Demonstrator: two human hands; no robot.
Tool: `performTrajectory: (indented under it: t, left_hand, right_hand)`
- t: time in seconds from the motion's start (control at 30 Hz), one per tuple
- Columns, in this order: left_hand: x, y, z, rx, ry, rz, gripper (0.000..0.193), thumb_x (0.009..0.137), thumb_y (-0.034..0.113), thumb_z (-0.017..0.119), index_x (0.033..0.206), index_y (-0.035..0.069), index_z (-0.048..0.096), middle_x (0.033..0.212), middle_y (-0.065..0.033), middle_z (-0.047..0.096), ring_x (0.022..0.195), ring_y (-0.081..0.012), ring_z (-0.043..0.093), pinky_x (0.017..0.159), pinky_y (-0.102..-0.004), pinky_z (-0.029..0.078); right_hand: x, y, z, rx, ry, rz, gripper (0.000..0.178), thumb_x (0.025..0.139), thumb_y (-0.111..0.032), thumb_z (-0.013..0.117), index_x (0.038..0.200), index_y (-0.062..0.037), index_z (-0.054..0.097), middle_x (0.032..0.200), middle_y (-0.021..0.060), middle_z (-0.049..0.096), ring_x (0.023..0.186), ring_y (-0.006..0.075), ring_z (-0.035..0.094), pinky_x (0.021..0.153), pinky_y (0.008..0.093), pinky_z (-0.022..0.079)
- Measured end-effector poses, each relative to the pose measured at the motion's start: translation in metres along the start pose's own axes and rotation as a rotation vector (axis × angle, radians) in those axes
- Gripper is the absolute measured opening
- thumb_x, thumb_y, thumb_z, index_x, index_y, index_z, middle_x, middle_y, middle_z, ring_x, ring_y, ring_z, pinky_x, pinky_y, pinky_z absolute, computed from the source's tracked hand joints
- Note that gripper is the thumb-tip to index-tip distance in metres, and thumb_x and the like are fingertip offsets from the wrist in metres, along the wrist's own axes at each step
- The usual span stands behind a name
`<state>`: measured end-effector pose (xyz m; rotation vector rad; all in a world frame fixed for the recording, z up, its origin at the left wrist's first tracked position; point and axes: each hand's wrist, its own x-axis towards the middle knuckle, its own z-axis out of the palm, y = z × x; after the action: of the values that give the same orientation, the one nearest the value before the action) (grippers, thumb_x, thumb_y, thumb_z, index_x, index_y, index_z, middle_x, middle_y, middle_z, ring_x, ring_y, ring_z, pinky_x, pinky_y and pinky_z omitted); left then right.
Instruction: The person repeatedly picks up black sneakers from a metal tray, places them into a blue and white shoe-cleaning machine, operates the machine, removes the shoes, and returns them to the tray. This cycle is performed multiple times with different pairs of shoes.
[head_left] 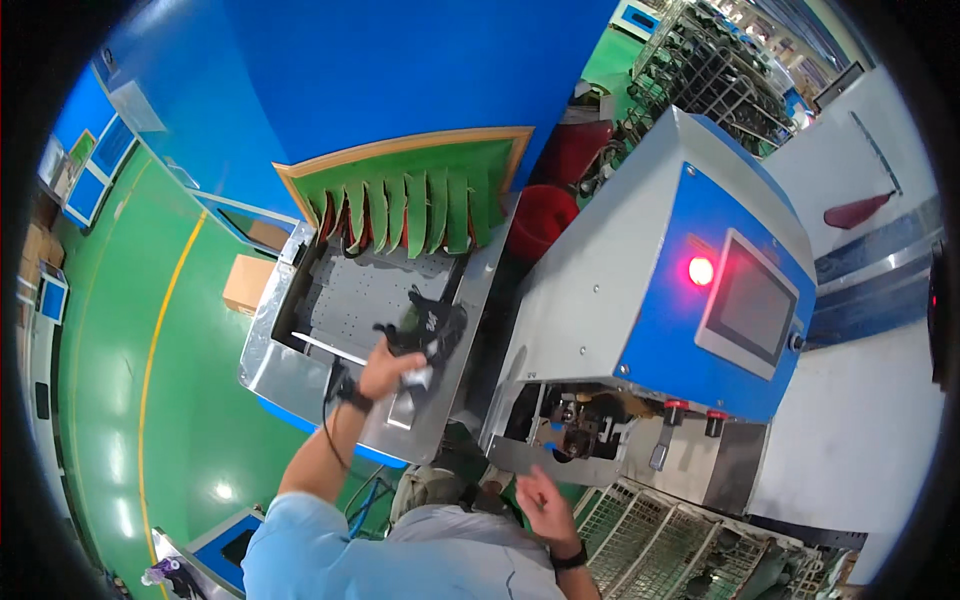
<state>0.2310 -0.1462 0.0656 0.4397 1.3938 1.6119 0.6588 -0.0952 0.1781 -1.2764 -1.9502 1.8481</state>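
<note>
Gripping black shoe piece in left hand; right hand loosely spread near blue-grey machine.

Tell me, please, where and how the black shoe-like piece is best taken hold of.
I would pinch the black shoe-like piece by its near edge, coming from the near left, as the left hand does. That edge faces the person, while narrow projections stick out at its left and far sides and look floppier. The fingers' underside grip is hidden.
</note>
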Motion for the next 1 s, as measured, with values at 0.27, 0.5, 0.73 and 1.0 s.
performTrajectory:
  t: [0.27,0.5,0.73,1.0]
  left_hand:
    - [-0.182,0.051,0.219,-0.269,-0.338,-0.192,0.071,0.087,0.018,0.087,0.147,0.001,0.054,0.134,-0.0057,0.066,0.118,-0.016,0.061,0.109,-0.0354,0.047]
    - [-0.214,0.029,0.282,0.942,-0.063,0.025,0.048,0.106,0.044,0.051,0.109,-0.002,0.066,0.098,-0.031,0.072,0.096,-0.0517,0.068,0.08,-0.0552,0.054]
    - [-0.222,0.011,0.301,0.651,-0.027,-0.163,0.045,0.108,0.032,0.049,0.083,0.0,0.069,0.081,-0.0193,0.073,0.074,-0.0387,0.069,0.073,-0.0473,0.054]
    - [-0.207,-0.011,0.268,1.09,-0.563,-0.078,0.048,0.108,0.045,0.056,0.097,0.001,0.073,0.085,-0.0202,0.073,0.083,-0.0395,0.072,0.077,-0.0487,0.055]
  right_hand:
    - [0.03,-0.09,-0.016,0.515,0.036,-0.423,0.109,0.082,-0.001,0.077,0.17,-0.0029,0.013,0.156,0.0149,0.047,0.137,0.0248,0.053,0.119,0.0397,0.041]
    - [-0.01,-0.064,-0.087,-0.012,0.138,-0.548,0.11,0.079,-0.012,0.085,0.168,0.0003,0.022,0.155,0.0203,0.051,0.139,0.03,0.053,0.116,0.0407,0.043]
    - [-0.034,0.055,-0.143,1.122,0.037,-0.015,0.073,0.086,-0.015,0.073,0.154,-0.0032,0.049,0.135,0.012,0.067,0.119,0.0248,0.067,0.103,0.0377,0.054]
    - [-0.029,-0.012,-0.159,0.238,0.373,-0.134,0.093,0.083,-0.014,0.076,0.167,-0.0044,0.036,0.132,0.0083,0.07,0.104,0.0191,0.07,0.091,0.0317,0.056]
